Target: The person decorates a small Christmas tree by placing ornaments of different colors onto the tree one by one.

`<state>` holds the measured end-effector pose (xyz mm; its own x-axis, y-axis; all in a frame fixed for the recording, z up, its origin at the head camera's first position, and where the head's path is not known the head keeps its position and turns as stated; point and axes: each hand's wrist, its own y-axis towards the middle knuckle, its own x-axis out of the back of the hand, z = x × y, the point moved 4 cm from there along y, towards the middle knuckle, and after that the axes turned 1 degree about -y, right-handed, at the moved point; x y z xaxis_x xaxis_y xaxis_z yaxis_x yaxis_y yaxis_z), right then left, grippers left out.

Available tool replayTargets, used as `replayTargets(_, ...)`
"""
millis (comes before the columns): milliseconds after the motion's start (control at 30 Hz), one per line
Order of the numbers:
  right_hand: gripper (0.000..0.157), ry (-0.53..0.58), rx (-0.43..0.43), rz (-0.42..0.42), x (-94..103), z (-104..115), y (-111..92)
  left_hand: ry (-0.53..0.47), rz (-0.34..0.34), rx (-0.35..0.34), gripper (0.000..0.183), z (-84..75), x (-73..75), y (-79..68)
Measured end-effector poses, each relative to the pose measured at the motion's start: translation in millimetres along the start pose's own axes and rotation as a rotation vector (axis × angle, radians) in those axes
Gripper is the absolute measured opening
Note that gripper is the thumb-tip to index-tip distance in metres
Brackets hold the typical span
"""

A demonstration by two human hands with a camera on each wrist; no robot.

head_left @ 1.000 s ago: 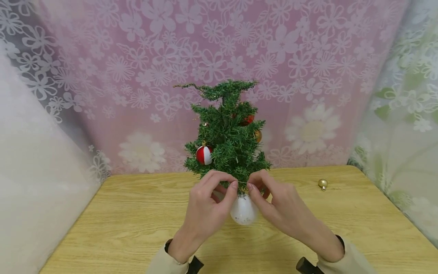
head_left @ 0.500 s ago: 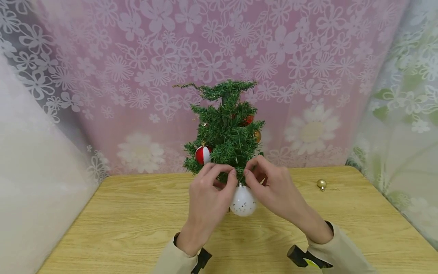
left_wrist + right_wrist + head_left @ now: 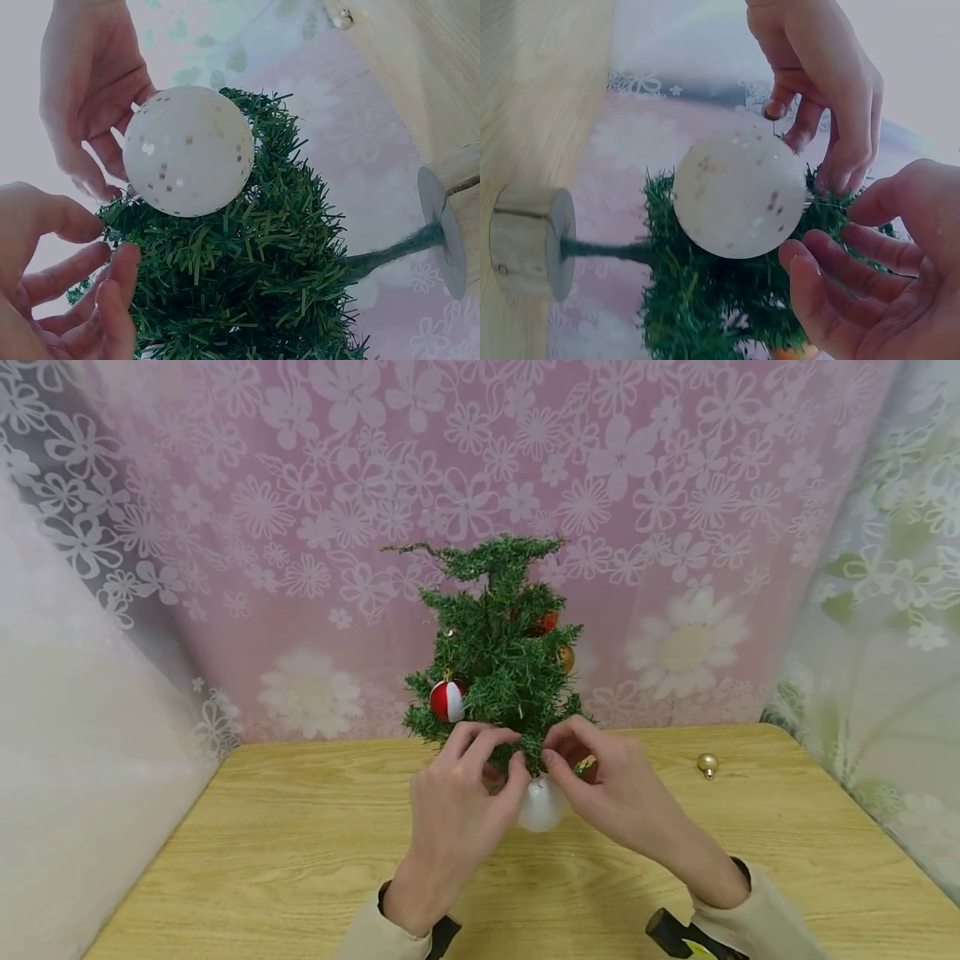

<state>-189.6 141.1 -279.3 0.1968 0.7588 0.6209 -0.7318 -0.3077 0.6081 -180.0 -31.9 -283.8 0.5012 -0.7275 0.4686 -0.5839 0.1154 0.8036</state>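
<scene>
A white bauble with glittery specks (image 3: 539, 810) hangs at a lower front branch of the small artificial Christmas tree (image 3: 498, 647). My left hand (image 3: 457, 797) is just left of the bauble's top, thumb and fingers curled in at the branch. Opposite it, my right hand (image 3: 622, 793) pinches the bauble's thin string (image 3: 826, 202) between thumb and finger. A fine line of string also shows at the left thumb in the right wrist view. Green needles partly hide the string and the fingertips.
A red-and-white bauble (image 3: 447, 700) hangs on the tree's left; a red one (image 3: 546, 622) and a gold one (image 3: 566, 658) are on its right. A small gold bauble (image 3: 707, 764) lies on the wooden table (image 3: 300, 827). The tree stands on a round wooden base (image 3: 532, 244).
The hands rose and came toward me with the white bauble, then moved back to the tree's lower branch. The string, stretched between the hands earlier, is now around the branch tip area.
</scene>
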Motion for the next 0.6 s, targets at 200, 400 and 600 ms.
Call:
replayTargets(200, 0.016, -0.049, -0.004, -0.044, 20.7, -4.7, -12.0, 0.024, -0.023, -0.085, 0.014, -5.5, 0.0, -0.2)
replayTargets(400, 0.02, -0.108, -0.041, -0.12, 45.2, -20.1, -23.2, 0.11, -0.061, -0.171, 0.013, -9.5, -3.4, -0.1)
replayTargets(600, 0.017, -0.15, -0.105, -0.158, 68.4, -41.0, -32.6, 0.09, -0.075, -0.175, 0.01, -6.8, -3.9, -0.5)
